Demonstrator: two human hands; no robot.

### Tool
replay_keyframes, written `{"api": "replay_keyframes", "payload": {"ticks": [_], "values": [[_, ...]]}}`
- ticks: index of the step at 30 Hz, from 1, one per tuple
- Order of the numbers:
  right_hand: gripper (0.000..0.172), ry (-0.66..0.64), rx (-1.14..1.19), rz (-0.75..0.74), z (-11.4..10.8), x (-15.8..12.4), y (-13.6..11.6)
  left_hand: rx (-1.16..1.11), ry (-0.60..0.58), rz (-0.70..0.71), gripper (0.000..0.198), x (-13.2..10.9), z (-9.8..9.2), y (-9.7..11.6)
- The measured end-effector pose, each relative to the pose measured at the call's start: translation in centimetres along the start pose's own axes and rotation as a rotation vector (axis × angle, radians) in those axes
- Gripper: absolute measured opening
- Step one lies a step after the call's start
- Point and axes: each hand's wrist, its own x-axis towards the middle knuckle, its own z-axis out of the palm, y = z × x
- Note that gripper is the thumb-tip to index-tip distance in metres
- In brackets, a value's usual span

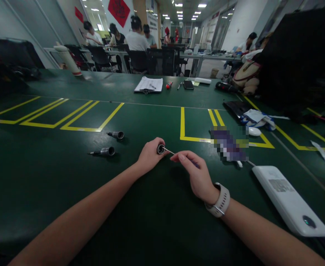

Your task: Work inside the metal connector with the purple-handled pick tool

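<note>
My left hand (150, 154) is closed around a dark cylindrical metal part (160, 149), its round open end facing me. In my right hand (197, 170) is a thin screwdriver (169, 150), its dark handle mostly covered by my fingers. The shaft's tip reaches the open end of the part; how deep it goes I cannot tell. Left of my hands, two similar metal cylinders with thin rods lie on the green table: one farther cylinder (119, 135) and one nearer cylinder (107, 151).
A white power bank (288, 201) lies at the right, cabled to a blurred phone-like object (229, 146). Yellow tape (182, 123) marks the green table (140, 229). Farther back are a clipboard (149, 85) and a black phone (188, 85). Several people sit at distant desks.
</note>
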Motion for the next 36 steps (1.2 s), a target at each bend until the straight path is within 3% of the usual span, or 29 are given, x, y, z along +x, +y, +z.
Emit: {"api": "replay_keyframes", "payload": {"ticks": [6, 14, 23, 32, 36], "values": [[0.016, -0.029, 0.13, 0.051, 0.0, 0.1, 1.5, 0.104, -0.013, 0.076, 0.025, -0.3, 0.0, -0.6], [0.017, -0.06, -0.158, 0.042, -0.2, -0.1, 0.3, 0.265, -0.048, 0.165, 0.014, 0.0, 0.4, -0.7], [0.016, -0.067, -0.199, -0.001, -0.2, -0.5, 0.6, 0.351, -0.085, 0.266, 0.011, -0.4, 0.3, -0.2], [0.018, -0.008, 0.332, 0.238, -0.4, 0.5, 1.3, 0.145, -0.056, 0.294, 0.008, -0.6, 0.2, -0.6], [0.017, 0.008, 0.282, 0.18, -0.3, 0.3, 1.3, 0.153, -0.021, 0.258, 0.007, -0.6, 0.4, -0.8]]}}
